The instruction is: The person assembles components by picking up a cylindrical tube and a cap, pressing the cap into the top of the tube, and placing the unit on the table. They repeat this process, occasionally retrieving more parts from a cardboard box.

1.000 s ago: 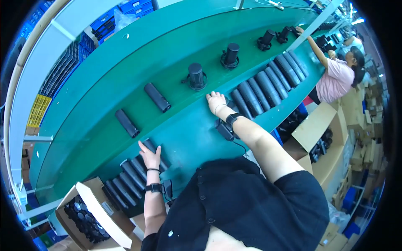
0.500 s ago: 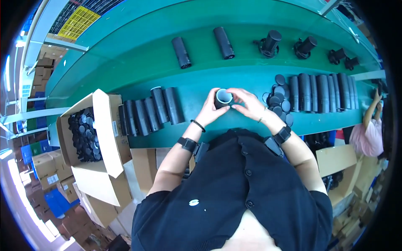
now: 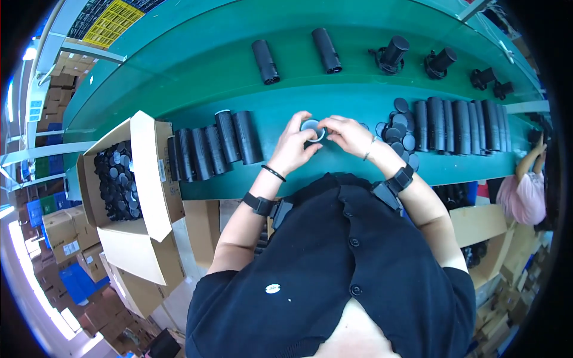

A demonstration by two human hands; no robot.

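Observation:
Over the middle of the bench I hold a black tube (image 3: 312, 127), its pale-rimmed round end turned up toward me. My left hand (image 3: 290, 146) wraps the tube's left side, thumb near the front. My right hand (image 3: 353, 138) is closed at the right side of the rim, its fingertips bent against the edge. Whether a small part sits between those fingertips is hidden. A heap of black round discs (image 3: 395, 132) lies right of my right hand. Beyond it stretches a row of black tubes (image 3: 461, 126). Several more black tubes (image 3: 201, 152) lie left of my left hand.
An open cardboard box (image 3: 156, 179) of black discs (image 3: 121, 191) stands at the left end of the green bench (image 3: 280, 104). Along the raised back shelf lie two black tubes (image 3: 326, 51) and several black bracketed cylinders (image 3: 393, 55). Another person (image 3: 524, 194) is at far right.
My left fingers have shifted over the tube's rim, and my right fingertips have closed in against its edge. The whole view has shifted slightly.

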